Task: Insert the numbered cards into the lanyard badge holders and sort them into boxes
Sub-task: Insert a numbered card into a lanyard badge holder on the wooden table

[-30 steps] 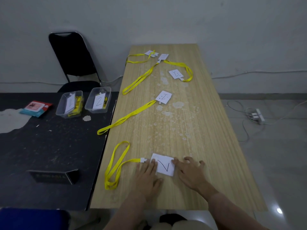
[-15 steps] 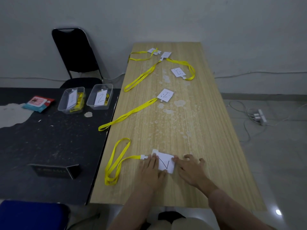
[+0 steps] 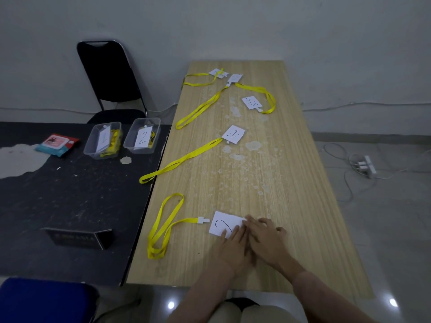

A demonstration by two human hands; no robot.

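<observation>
- Card "2" (image 3: 224, 223) lies at the near end of the wooden surface (image 3: 291, 183). Its clip (image 3: 203, 220) and yellow lanyard (image 3: 163, 229) trail to its left.
- Progress, judged: box "1" (image 3: 102, 145) and box "2" (image 3: 149, 127) each hold a filed badge. The farther cards (image 3: 233, 134) wait unsorted, so most work is left.
- Left hand (image 3: 231, 250) lies flat, straight fingers pressing the card's near edge.
- Right hand (image 3: 268, 238) has fingertips at its right edge; pinch or touch, cannot tell.
</observation>
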